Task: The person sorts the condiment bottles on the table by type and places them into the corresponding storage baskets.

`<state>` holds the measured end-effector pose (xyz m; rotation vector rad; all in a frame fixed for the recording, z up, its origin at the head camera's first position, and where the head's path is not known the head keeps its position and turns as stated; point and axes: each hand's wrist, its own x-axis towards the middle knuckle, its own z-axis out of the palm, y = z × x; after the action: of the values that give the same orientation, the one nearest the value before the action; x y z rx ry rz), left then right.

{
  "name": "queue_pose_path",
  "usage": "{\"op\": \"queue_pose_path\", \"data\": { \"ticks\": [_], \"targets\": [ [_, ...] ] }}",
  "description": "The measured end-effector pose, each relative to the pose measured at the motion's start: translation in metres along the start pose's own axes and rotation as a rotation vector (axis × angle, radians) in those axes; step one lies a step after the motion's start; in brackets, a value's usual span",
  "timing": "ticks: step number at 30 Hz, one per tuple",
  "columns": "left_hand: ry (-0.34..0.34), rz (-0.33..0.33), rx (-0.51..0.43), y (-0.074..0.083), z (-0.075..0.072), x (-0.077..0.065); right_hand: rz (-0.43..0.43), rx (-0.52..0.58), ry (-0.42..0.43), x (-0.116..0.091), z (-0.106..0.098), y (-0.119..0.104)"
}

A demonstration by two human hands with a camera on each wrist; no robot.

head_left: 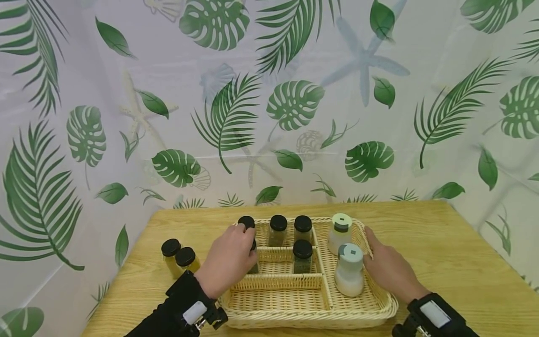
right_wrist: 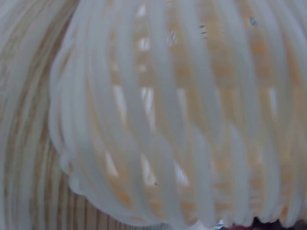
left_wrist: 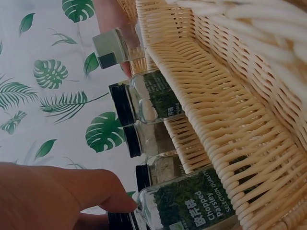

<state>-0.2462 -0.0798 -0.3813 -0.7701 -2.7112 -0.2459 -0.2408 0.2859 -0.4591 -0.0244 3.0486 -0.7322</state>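
Note:
A wicker basket [head_left: 309, 320] with dividers stands on the table. My left hand [head_left: 230, 260] reaches over its left side and pinches the black cap of a parsley jar [left_wrist: 192, 201], which stands in the middle compartment and is labelled Chopped Parsley. Another black-capped jar [head_left: 246, 221] shows just behind those fingers, mostly hidden. My right hand [head_left: 391, 269] grips the basket's right rim; in the right wrist view the weave [right_wrist: 168, 115] fills most of the picture. Beside that hand, a white shaker bottle [head_left: 350, 271] and a second white bottle [head_left: 339, 231] stand in the right compartment.
More black-capped spice jars stand in the basket: a back jar [head_left: 278, 229], its neighbour [head_left: 303, 228] and a green-filled jar [head_left: 302, 257]. Left of the basket, two yellowish jars [head_left: 187, 260] stand on the wooden table [head_left: 455, 262]. A leaf-patterned sheet [head_left: 294, 178] hangs behind.

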Motion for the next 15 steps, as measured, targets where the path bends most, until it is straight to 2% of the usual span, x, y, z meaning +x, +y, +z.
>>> {"op": "queue_pose_path", "data": {
  "ticks": [8, 15],
  "targets": [
    [-0.063, 0.016, -0.005, 0.0002, 0.0046, 0.0001, 0.017, 0.043, -0.021, 0.0006, -0.0008, -0.0024],
    [-0.119, 0.022, -0.002, 0.0021, 0.0103, 0.0022, 0.034, 0.031, -0.01, -0.0001, 0.0001, -0.0004]
  ]
}}
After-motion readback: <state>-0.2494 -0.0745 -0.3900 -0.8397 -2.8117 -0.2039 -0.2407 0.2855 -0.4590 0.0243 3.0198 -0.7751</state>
